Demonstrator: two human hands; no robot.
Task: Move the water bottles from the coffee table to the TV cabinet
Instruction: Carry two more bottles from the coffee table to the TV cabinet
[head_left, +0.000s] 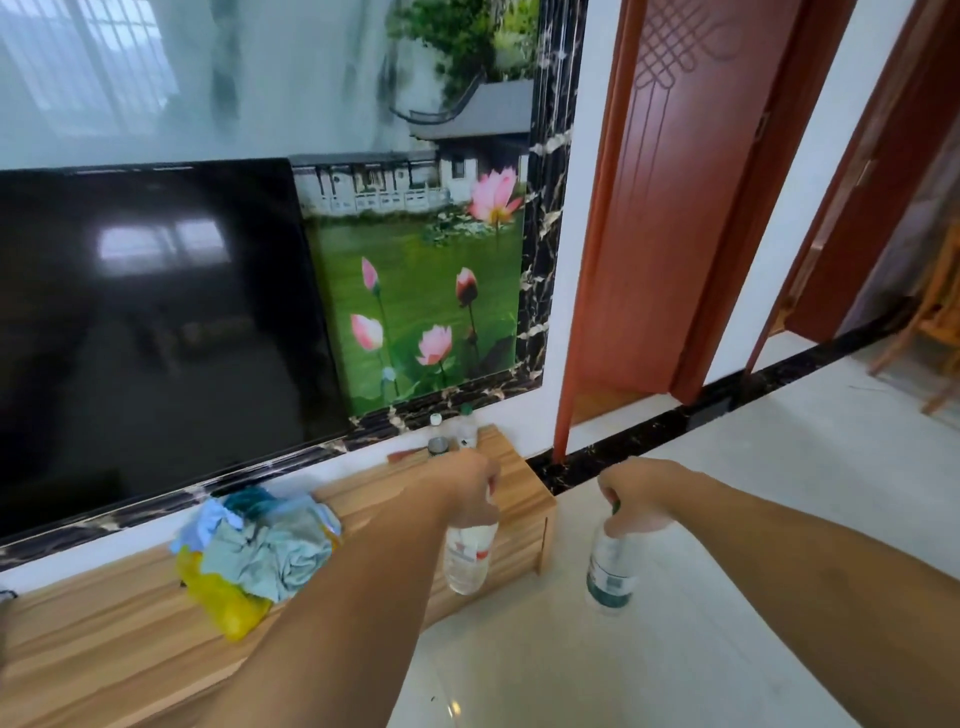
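Hanging bottles (466, 558) near cabinet edge (540, 506) (floor beyond).

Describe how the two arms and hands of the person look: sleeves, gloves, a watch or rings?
Both forearms are bare up to the frame edge, with no sleeve in view. The left hand and the right hand wear no gloves. No watch, bracelet or ring is visible, though motion blur softens the fingers.

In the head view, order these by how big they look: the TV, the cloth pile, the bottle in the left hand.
1. TV
2. Cloth pile
3. Bottle in the left hand
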